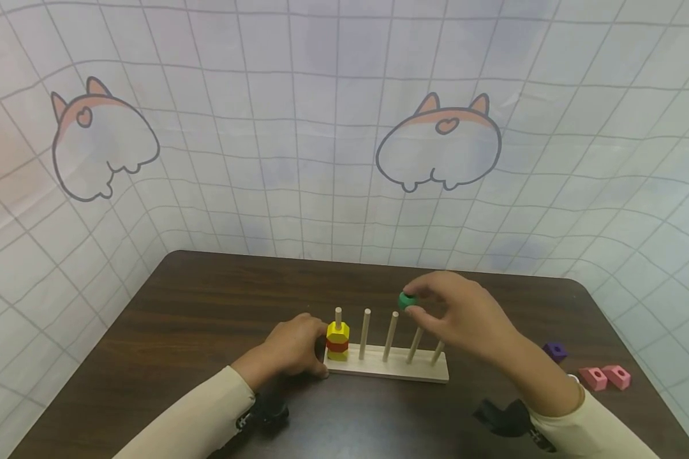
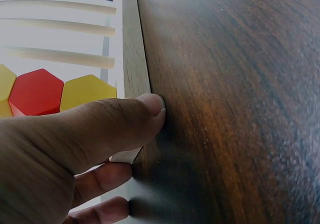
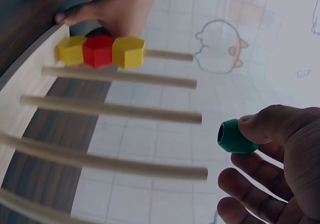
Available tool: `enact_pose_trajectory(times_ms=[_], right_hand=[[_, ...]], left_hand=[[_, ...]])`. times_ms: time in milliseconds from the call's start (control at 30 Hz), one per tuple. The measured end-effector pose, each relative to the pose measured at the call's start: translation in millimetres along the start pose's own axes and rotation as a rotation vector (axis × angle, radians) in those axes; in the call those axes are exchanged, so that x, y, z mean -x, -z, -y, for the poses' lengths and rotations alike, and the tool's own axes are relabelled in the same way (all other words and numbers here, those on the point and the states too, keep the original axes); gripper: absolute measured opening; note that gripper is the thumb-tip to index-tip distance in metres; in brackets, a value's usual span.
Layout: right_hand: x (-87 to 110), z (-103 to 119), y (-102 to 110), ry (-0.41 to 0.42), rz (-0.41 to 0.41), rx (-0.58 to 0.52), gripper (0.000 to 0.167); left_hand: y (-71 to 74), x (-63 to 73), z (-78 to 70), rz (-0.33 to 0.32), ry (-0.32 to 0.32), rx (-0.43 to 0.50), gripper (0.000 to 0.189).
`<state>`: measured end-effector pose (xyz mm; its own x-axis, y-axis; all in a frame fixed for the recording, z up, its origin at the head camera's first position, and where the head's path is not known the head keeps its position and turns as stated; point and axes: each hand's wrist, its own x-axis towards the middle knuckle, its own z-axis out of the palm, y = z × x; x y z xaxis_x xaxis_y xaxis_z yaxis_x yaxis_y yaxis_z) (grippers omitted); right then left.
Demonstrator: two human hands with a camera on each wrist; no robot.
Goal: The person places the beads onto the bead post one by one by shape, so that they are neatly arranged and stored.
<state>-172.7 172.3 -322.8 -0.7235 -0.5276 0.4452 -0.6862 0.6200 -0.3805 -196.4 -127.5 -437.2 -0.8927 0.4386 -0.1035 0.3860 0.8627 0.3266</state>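
A wooden peg board (image 1: pixel 389 368) with a row of upright pegs stands on the table. Its leftmost peg carries a stack of a yellow bead (image 1: pixel 338 331), a red bead (image 3: pixel 98 51) and another yellow bead (image 3: pixel 71 51). My left hand (image 1: pixel 295 344) grips the board's left end, thumb on the near edge, as the left wrist view shows. Above the pegs, my right hand (image 1: pixel 465 312) pinches a green bead (image 3: pixel 235 137) between thumb and fingers. The bead's hole faces the peg tips, apart from them. Bare pegs show to the right of the stack.
On the table's right side lie a purple block (image 1: pixel 555 351) and two pink blocks (image 1: pixel 594 378), each with a hole. The dark wooden table (image 1: pixel 218 299) meets a white grid-patterned curtain (image 1: pixel 252 159) at its back and sides.
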Motion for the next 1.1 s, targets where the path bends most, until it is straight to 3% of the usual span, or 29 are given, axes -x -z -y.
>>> enact_pose_trajectory(times_ms=[467, 800, 1100], right_hand=[[-11.2, 15.0, -20.7, -0.098, 0.027, -0.084, 0.026], [-15.7, 25.0, -38.1, -0.166, 0.021, -0.208, 0.025], [-17.4, 34.2, -52.6, -0.254, 0.003, -0.218, 0.025]], left_hand=[[-1.4, -2.2, 0.2, 0.0, -0.004, -0.006, 0.053], [-2.7, -3.0, 1.1, 0.008, 0.008, 0.002, 0.052], [-1.8, -2.6, 0.5, 0.0, 0.005, 0.018, 0.05]])
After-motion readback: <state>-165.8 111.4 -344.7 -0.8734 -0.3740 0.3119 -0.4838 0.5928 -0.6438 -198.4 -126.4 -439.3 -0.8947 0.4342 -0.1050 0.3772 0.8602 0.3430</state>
